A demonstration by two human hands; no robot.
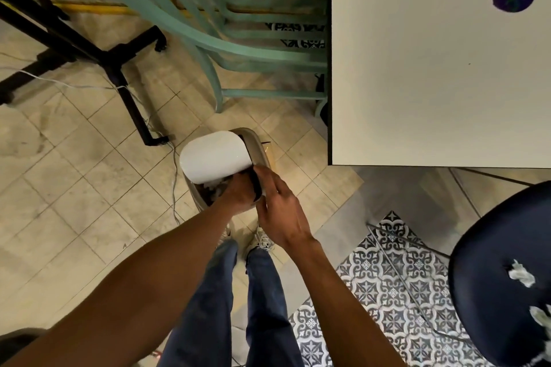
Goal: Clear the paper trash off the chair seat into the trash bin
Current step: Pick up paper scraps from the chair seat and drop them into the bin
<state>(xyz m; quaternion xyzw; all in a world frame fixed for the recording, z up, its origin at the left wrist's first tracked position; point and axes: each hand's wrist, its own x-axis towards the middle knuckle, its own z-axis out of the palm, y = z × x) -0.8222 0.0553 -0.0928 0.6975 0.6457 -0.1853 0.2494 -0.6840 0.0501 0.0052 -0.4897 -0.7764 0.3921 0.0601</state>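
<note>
Two paper wads [521, 273] on chair seat [483, 247]; one bin [258, 143]; right hand [280, 208] straight-fingered, left hand [238, 192] unclear.

The trash bin [262, 146] is dull beige plastic, and its lid [213, 156] is smooth white plastic with a soft sheen. The chair seat [492, 247] looks dark blue and matt; cloth or leatherette cannot be told. The paper trash [521, 272] on it is white, crumpled and rough. The desk [432, 83] is smooth, matt off-white. The floor [74, 188] is scuffed matt tile.
</note>
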